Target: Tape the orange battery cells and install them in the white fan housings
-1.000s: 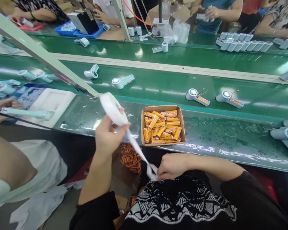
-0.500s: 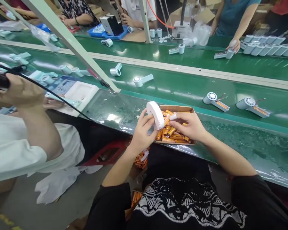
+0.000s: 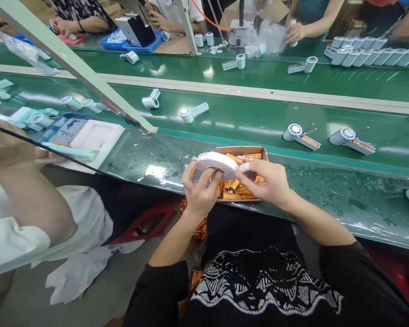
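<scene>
The left hand (image 3: 202, 193) has its fingers bent tightly around the roll (image 3: 225, 160), with some tips at its hole. The right hand (image 3: 271, 181) brings thumb and index finger close together at the roll's 3 o'clock end; a white bit (image 3: 244, 167) shows there, but whether it is tape or a wrap on the finger, and whether it is pinched, I cannot tell.

The roll is white and narrow, a ring with a smooth, pale outer band and faint reddish marks toward 10 o'clock. It is tilted nearly flat, long side to long side between 9 and 3 o'clock, above the box's 9 o'clock end.

The box (image 3: 245, 149) is brown card, heaped with orange cells (image 3: 237, 195), and stands on the bench (image 3: 327, 200). From the roll, a pale unit (image 3: 187, 115) lies on the green belt at 11 o'clock, two wired units (image 3: 306, 137) between 2 and 3, and a white tray (image 3: 113, 138) at 9.
</scene>
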Demonstrator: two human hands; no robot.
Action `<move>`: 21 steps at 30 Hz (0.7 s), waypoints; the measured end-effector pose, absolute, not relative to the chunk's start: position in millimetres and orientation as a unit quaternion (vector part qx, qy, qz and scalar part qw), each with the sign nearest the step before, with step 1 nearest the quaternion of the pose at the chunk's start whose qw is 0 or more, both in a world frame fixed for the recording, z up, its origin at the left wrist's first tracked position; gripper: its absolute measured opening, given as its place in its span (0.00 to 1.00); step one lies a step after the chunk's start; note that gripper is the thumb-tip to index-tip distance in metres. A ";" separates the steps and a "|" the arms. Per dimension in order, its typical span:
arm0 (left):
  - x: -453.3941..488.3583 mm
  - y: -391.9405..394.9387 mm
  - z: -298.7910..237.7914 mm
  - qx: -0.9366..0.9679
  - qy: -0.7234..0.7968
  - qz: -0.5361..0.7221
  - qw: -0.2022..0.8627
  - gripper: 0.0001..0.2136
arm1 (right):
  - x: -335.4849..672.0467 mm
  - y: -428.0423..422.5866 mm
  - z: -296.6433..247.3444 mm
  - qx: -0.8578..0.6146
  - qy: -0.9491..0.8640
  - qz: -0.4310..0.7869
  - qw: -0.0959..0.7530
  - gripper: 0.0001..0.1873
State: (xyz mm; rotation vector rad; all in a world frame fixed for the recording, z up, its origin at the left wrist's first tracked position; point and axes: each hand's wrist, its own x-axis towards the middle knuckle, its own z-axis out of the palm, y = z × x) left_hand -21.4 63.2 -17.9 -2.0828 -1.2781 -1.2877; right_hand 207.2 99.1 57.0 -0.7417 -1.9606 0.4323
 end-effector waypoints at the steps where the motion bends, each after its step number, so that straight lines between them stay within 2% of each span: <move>1: -20.0 63.0 -16.6 -0.738 -0.453 -0.465 0.183 0.18 | 207.6 97.9 52.9 -0.309 -0.791 0.194 0.491 0.06; 4: -13.0 59.5 -4.1 -0.753 -0.431 -0.485 0.110 0.18 | 213.1 93.1 37.1 -0.328 -0.724 0.298 0.528 0.16; 7: -5.5 51.4 14.0 -0.792 -0.361 -0.486 -0.083 0.16 | 227.5 88.0 22.8 -0.333 -0.663 0.398 0.540 0.24; 11: -2.4 41.0 30.6 -0.778 -0.251 -0.454 -0.354 0.07 | 254.5 81.0 11.9 -0.295 -0.660 0.525 0.450 0.36; 13: -3.8 38.2 31.8 -0.758 -0.219 -0.409 -0.459 0.09 | 266.5 74.7 6.5 -0.264 -0.655 0.581 0.404 0.42; 15: -4.3 35.9 26.9 -0.719 -0.210 -0.372 -0.549 0.14 | 274.9 64.8 -0.5 -0.253 -0.652 0.593 0.398 0.42; 17: -0.5 32.8 16.4 -0.666 -0.210 -0.379 -0.607 0.18 | 279.2 51.2 -9.0 -0.264 -0.658 0.551 0.439 0.40; 19: 10.5 27.5 2.6 -0.626 -0.218 -0.424 -0.617 0.23 | 279.4 34.9 -19.4 -0.288 -0.668 0.476 0.495 0.34; 21: 28.2 18.9 -11.3 -0.600 -0.267 -0.491 -0.572 0.31 | 277.1 18.3 -32.0 -0.320 -0.675 0.394 0.536 0.28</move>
